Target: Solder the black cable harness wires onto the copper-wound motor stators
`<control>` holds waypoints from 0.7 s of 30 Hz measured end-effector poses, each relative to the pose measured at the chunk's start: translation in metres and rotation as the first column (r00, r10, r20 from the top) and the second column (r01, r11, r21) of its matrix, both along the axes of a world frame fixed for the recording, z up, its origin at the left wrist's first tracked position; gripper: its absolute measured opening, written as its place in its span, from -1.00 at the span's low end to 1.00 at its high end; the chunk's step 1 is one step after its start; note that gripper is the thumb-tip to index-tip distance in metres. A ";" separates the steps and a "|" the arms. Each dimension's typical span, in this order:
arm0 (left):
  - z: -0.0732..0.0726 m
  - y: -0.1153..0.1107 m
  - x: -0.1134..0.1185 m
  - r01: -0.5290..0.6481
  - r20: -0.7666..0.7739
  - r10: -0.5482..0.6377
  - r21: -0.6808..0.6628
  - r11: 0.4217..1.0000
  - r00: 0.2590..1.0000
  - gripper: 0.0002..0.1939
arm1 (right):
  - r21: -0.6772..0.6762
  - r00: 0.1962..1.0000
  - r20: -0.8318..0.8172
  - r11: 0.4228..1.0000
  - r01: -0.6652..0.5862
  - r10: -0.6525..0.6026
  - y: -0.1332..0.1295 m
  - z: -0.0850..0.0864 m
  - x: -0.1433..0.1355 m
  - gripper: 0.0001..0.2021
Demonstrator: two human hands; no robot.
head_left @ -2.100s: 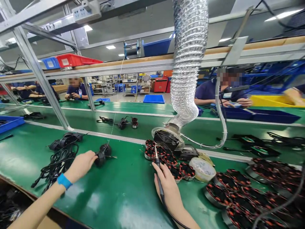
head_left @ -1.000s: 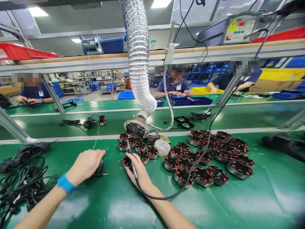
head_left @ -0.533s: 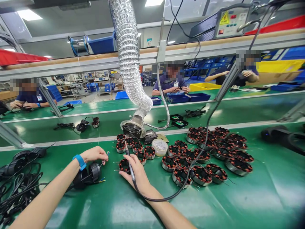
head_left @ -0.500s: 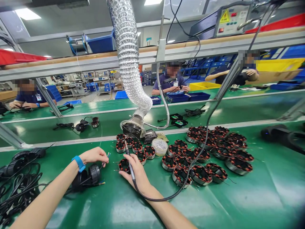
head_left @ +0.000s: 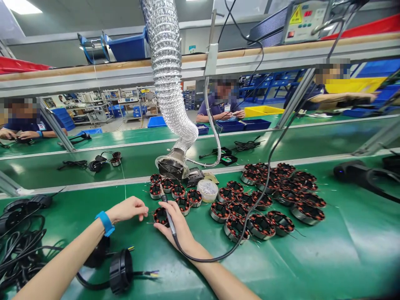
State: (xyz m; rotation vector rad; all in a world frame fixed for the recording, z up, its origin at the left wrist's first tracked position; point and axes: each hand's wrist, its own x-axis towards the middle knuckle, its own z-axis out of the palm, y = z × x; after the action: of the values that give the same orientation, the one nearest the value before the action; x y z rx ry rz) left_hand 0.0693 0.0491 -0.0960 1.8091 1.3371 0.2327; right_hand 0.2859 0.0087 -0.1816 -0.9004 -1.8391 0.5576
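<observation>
My right hand (head_left: 179,225) is wrapped round a soldering iron (head_left: 170,221), whose tip points away from me. Its thumb and fingers are also beside a motor stator (head_left: 161,216), a ring with copper-red windings; whether they touch it I cannot tell. Just left of that stator is my left hand (head_left: 133,208), fingers curled together; anything between them is too small to make out. Below my left forearm lies a black round cap (head_left: 121,271) on a cable, with bare coloured wire ends (head_left: 151,273) pointing right. Another black cap (head_left: 97,252) is partly hidden by the arm.
Several more stators (head_left: 246,202) stand to the right, near a round tin (head_left: 207,191). A fume extraction duct (head_left: 170,83) hangs at centre. Tangled black cables (head_left: 23,250) lie at left. The iron's cord (head_left: 265,183) loops across the stators. Co-workers sit across the bench.
My left hand has let go of the cable's coloured wires and moved right, towards the stator. The cap and its wires now lie nearer me. My right hand has hardly moved.
</observation>
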 end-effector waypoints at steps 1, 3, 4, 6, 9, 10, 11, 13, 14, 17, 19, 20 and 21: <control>0.001 0.000 0.003 0.041 0.014 -0.041 -0.027 0.999 0.999 -0.53 | -0.006 1.000 0.001 1.000 -0.001 0.001 0.000 0.000 0.000 -0.31; 0.005 -0.003 0.008 0.064 0.025 -0.062 -0.082 0.995 0.998 -0.50 | -0.016 1.000 0.001 1.000 -0.007 0.007 0.000 -0.001 0.000 -0.30; 0.007 -0.006 0.010 0.049 0.020 -0.047 -0.103 0.994 0.999 -0.47 | -0.015 1.000 0.000 1.000 -0.012 0.012 0.000 -0.001 0.000 -0.29; 0.011 -0.009 0.013 0.011 0.003 -0.011 -0.125 0.992 1.000 -0.42 | -0.010 1.000 -0.002 1.000 -0.021 0.021 0.000 -0.001 0.000 -0.28; 0.013 -0.010 0.016 0.014 0.021 -0.011 -0.123 0.992 1.000 -0.46 | -0.019 1.000 -0.001 1.000 -0.017 0.017 0.001 0.000 0.001 -0.27; 0.012 -0.009 0.018 0.012 0.038 -0.007 -0.125 0.992 0.999 -0.48 | -0.024 1.000 -0.003 1.000 -0.015 0.015 0.001 0.000 0.001 -0.26; 0.011 -0.008 0.021 0.004 0.061 0.004 -0.132 0.991 0.998 -0.50 | -0.027 1.000 -0.006 0.999 -0.017 0.017 0.002 0.000 0.001 -0.26; 0.007 -0.006 0.027 -0.013 0.107 0.029 -0.146 0.989 0.994 -0.50 | -0.024 0.999 -0.015 0.999 -0.029 0.029 0.002 0.000 0.001 -0.26; 0.005 -0.004 0.030 -0.018 0.127 0.037 -0.146 0.989 0.991 -0.49 | -0.021 0.999 -0.020 0.999 -0.036 0.035 0.002 0.000 0.001 -0.26; 0.003 0.000 0.031 -0.011 0.132 0.027 -0.117 0.993 0.991 -0.45 | -0.023 0.998 -0.043 0.999 -0.047 0.046 0.003 -0.001 0.001 -0.26; 0.002 0.004 0.025 -0.031 0.085 0.037 -0.077 0.997 0.996 -0.44 | -0.033 0.997 -0.053 0.998 -0.050 0.048 0.003 -0.001 0.001 -0.26; 0.000 0.007 0.021 -0.039 0.057 0.041 -0.038 0.999 0.998 -0.45 | -0.038 0.997 -0.056 0.998 -0.052 0.050 0.002 0.000 0.001 -0.26; -0.001 0.009 0.017 -0.035 0.031 0.035 0.005 0.999 0.999 -0.47 | -0.041 0.997 -0.057 0.998 -0.055 0.053 0.002 0.000 0.000 -0.26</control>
State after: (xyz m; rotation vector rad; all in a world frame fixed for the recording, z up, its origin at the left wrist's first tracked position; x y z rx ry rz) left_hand 0.0867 0.0581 -0.0972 1.7810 1.3484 0.2818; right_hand 0.2863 0.0108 -0.1814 -0.8571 -1.8112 0.6517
